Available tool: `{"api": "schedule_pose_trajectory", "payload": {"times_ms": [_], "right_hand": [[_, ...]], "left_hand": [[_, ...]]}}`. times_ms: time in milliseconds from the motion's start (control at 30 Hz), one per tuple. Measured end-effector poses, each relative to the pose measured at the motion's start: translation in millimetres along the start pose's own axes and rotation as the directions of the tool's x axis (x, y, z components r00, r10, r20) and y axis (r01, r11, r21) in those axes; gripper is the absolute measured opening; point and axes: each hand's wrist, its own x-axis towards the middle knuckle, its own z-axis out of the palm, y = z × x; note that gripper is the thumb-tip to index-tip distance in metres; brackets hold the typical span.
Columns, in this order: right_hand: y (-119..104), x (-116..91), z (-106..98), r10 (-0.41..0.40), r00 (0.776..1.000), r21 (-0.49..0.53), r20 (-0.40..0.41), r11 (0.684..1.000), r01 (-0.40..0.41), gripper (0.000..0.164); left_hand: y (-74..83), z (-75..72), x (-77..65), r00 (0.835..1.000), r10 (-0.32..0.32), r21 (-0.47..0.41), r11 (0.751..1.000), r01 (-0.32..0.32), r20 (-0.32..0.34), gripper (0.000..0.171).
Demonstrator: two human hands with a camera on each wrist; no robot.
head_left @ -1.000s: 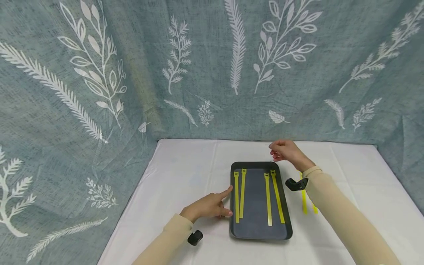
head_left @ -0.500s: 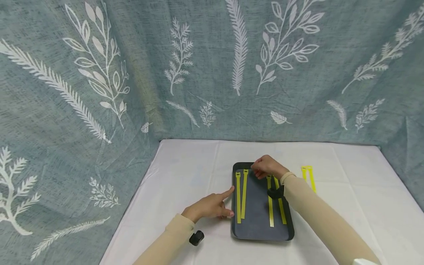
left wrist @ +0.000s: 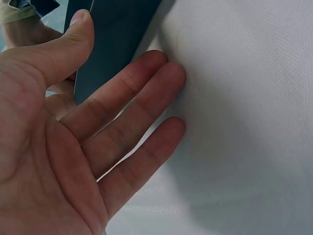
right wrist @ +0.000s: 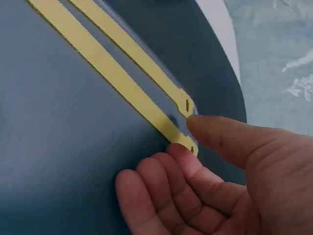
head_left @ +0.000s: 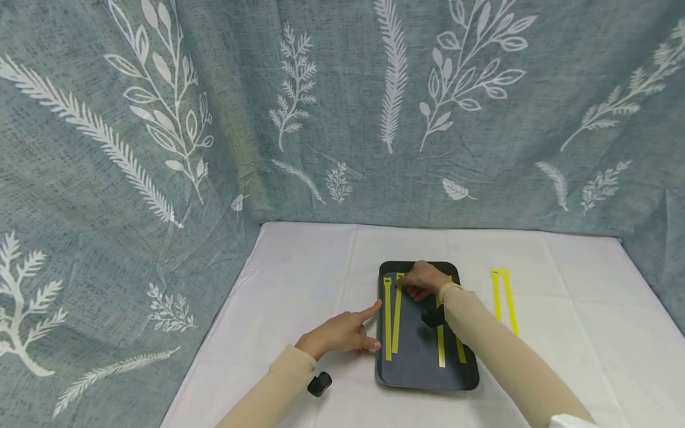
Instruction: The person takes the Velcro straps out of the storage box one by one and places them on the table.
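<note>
A dark grey tray (head_left: 417, 362) lies on the white cloth, with yellow hook-and-loop cable ties in it. Two lie along its left side, an outer cable tie (head_left: 387, 321) and an inner cable tie (head_left: 396, 324). My right hand (head_left: 426, 278) is at the slotted head of the inner one. In the right wrist view, the index fingertip touches that tie (right wrist: 105, 66) near its head; the thumb hovers at the other side, a gap between them. My left hand (head_left: 342, 333) touches the tray's left edge with index finger and thumb, the other fingers loosely extended.
Two more ties, one of them a right-hand tie (head_left: 441, 348), are partly hidden under my right wrist. On the cloth right of the tray lies another pair, including a yellow tie (head_left: 511, 303). A patterned blue-green curtain (head_left: 321, 119) stands behind the table.
My right hand has moved from beyond the tray's far right corner, leftward and down into the tray, to the inner left tie. The left hand stays at the tray's edge.
</note>
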Motion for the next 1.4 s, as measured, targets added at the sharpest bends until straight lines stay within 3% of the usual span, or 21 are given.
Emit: {"api": "schedule_pose_trajectory", "payload": {"times_ms": [233,500,700,900,1133,1400], "right_hand": [[-1.7,0.0,6.2,0.037,0.999,-0.187,-0.024,0.982,-0.041,0.036],[-9.7,-0.1,3.6,0.04,0.999,-0.205,-0.013,0.978,-0.042,0.032],[-9.0,0.3,-2.2,0.064,0.998,-0.116,0.024,0.991,-0.061,0.028],[3.8,-4.4,-6.3,0.043,0.999,0.059,0.03,0.997,-0.045,0.02],[18.9,-8.6,-5.0,-0.001,1.0,0.238,0.013,0.971,-0.002,0.02],[28.7,-10.3,-2.9,-0.013,1.0,0.362,-0.007,0.932,0.014,0.035]], "left_hand": [[1.3,1.0,1.0,1.0,0.008,0.006,1.0,-0.008,0.003,0.091],[3.5,-0.1,-0.4,1.0,0.008,0.018,1.0,-0.007,-0.012,0.091],[4.2,-0.5,-0.3,1.0,0.006,0.029,1.0,-0.005,-0.02,0.09],[4.6,-0.1,0.2,1.0,0.011,0.012,1.0,-0.011,-0.018,0.09],[3.6,1.2,-0.4,1.0,0.005,0.011,1.0,-0.005,-0.021,0.089],[3.4,0.6,0.7,1.0,-0.009,-0.01,1.0,0.009,-0.014,0.09]]}}
